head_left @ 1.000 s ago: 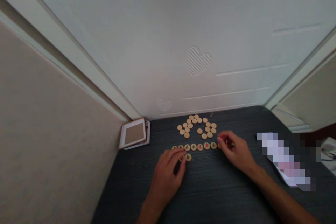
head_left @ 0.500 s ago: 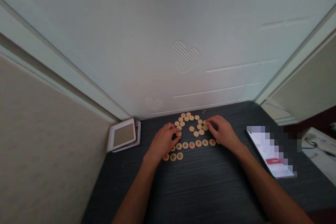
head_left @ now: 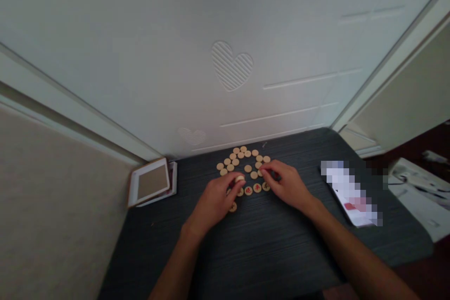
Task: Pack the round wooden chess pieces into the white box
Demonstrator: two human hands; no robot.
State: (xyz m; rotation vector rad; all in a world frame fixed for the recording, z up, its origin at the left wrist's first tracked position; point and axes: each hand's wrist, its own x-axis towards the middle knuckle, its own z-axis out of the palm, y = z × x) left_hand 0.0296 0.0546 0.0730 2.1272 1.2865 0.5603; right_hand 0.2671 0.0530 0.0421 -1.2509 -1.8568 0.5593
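My left hand (head_left: 215, 201) is closed, with a round wooden xiangqi piece (head_left: 240, 178) pinched between thumb and fingers, raised above the rows. My right hand (head_left: 286, 183) has its thumb and fingertips drawn together at a plain-side-up xiangqi piece (head_left: 260, 173) lying on the table; its grip there is partly hidden. Beyond both hands, several blank-faced pieces (head_left: 241, 155) form a loose arch. Closer to me runs a row of pieces with characters showing, such as a red one (head_left: 257, 188). Another lettered piece (head_left: 232, 206) lies beside my left hand, which covers part of the rows.
The dark table (head_left: 246, 253) stands against a white panel (head_left: 158, 56) with embossed hearts. Stacked frame-like boxes (head_left: 149, 183) lie at its left back corner. A phone (head_left: 351, 197) with a lit, blurred screen rests at the right. Beyond the right edge is a white surface (head_left: 418, 201) with cables.
My left hand has picked up a xiangqi piece from the arch's left end and moved it right. My right hand has shifted slightly left and toward me. The view has turned slightly.
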